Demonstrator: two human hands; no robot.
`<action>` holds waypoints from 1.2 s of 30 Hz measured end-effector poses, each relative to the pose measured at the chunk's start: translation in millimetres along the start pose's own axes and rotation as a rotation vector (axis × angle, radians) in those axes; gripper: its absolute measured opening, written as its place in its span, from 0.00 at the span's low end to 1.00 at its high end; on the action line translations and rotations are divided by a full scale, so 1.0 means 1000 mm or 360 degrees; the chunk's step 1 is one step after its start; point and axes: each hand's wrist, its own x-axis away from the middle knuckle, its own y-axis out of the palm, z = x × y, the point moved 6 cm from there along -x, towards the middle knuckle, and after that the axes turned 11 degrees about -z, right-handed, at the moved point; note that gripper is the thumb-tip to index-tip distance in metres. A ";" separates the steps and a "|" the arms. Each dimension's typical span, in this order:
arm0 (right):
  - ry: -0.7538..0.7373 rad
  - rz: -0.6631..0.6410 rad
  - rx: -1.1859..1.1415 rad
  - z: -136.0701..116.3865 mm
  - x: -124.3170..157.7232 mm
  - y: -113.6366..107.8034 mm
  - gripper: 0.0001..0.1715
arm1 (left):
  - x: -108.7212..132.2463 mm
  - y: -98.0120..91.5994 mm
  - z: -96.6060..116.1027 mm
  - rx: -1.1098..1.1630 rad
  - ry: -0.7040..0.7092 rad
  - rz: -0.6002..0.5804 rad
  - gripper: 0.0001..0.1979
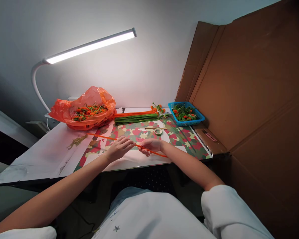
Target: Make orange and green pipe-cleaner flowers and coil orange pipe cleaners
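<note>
A long orange pipe cleaner (137, 145) stretches between my two hands, just over the near part of the table. My left hand (119, 148) is closed around its middle, and one end runs out to the left. Close beside it, my right hand (150, 146) grips the same stem, whose other end passes under my right wrist. Beyond my hands lie bundled orange pipe cleaners (134, 114) and green pipe cleaners (137, 119). A roll of tape (158, 132) and a thin stick (155, 128) rest nearer to me.
An orange plastic bag (97, 94) of orange-and-green pieces stands at the back left. At the back right is a blue basket (186, 123) with similar pieces, near orange flowers (158, 109). A lamp (92, 45) hangs above; cardboard (259, 83) walls the right, with a pink-handled cutter (209, 135) below.
</note>
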 end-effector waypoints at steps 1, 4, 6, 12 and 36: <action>-0.0003 -0.0010 -0.0004 0.000 0.000 0.000 0.15 | 0.000 0.000 0.000 -0.0005 0.0005 0.0003 0.13; -0.0004 -0.0036 -0.0021 0.001 -0.001 -0.001 0.14 | 0.000 0.000 0.001 -0.0010 0.0011 0.0001 0.13; -0.0001 -0.0043 -0.0032 0.002 -0.001 -0.001 0.12 | 0.000 0.000 0.000 -0.0012 0.0009 -0.0006 0.13; -0.0001 -0.0046 -0.0055 0.000 -0.001 0.001 0.12 | 0.000 -0.002 0.001 -0.0018 0.0002 0.0026 0.14; -0.0013 -0.0086 -0.0069 0.003 -0.004 0.001 0.11 | 0.003 -0.002 0.002 0.0003 -0.0025 0.0058 0.13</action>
